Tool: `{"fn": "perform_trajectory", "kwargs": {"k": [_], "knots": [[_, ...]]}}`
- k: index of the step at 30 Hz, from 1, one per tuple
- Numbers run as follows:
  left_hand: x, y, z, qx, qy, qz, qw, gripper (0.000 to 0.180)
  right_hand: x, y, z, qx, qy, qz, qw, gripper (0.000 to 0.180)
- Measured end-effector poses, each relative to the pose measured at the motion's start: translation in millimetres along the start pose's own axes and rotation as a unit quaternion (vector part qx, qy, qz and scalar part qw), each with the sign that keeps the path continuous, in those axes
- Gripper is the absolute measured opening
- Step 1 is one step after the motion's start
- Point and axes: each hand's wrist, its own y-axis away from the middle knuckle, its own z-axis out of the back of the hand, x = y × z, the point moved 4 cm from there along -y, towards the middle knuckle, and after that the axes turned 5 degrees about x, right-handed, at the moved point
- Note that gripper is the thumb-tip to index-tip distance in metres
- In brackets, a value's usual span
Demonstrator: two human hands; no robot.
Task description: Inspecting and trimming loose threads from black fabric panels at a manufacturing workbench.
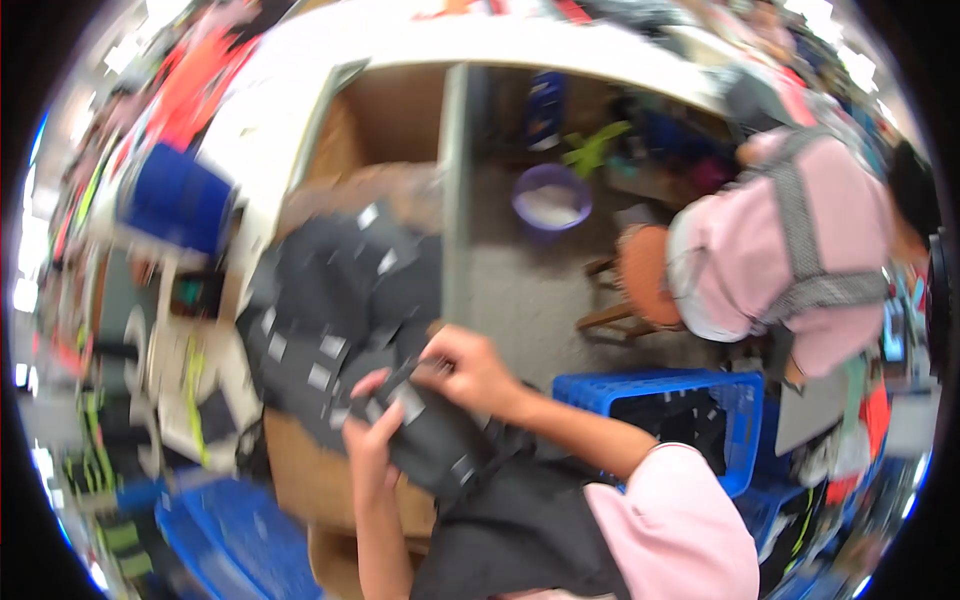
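Observation:
My left hand [375, 430] is closed on the edge of a black fabric piece [435, 440] with white labels, which drapes toward my lap. Just right of it and a little farther off, my right hand [465, 372] is closed in a pinch at the same piece. Something small and dark shows at its fingertips, too blurred to name. Beyond both hands lies a heap of similar black fabric pieces [320, 270] with white labels, reaching the far end of a cardboard-coloured surface [300, 465].
A blue crate [655, 385] with black pieces inside stands at my right. Farther off, a person in pink [840, 210] sits on an orange-topped stool [645, 270]. A purple basin [550, 198] rests on the floor. Left are a blue container [180, 200] and a white chair [180, 385].

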Motion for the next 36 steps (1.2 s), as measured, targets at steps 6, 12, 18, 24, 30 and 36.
{"fn": "perform_trajectory", "kwargs": {"k": [6,12,18,24,30,36], "knots": [[-4.3,9.6,15.1,-0.025,0.053,0.007,0.998,0.039,33.9,32.3,3.8,0.031,0.213,0.089,0.972,0.034],[-1.8,21.4,21.5,-0.014,0.080,0.011,0.997,0.039,47.8,28.2,-20.4,0.056,0.272,0.205,0.939,0.032],[-0.1,20.5,21.3,-0.008,0.042,-0.001,0.999,0.040,40.1,33.8,-19.9,0.019,0.282,0.183,0.942,0.031],[-2.3,19.1,19.6,-0.018,0.031,0.005,0.999,0.039,48.6,41.3,-16.8,-0.002,0.240,0.162,0.957,0.032],[-8.4,26.5,18.3,-0.023,0.026,0.004,0.999,0.040,51.9,42.3,-22.6,0.043,0.314,0.187,0.930,0.031],[-12.5,34.0,19.9,-0.033,0.026,0.031,0.999,0.041,58.9,39.2,-17.4,0.057,0.293,0.213,0.930,0.029]]}}
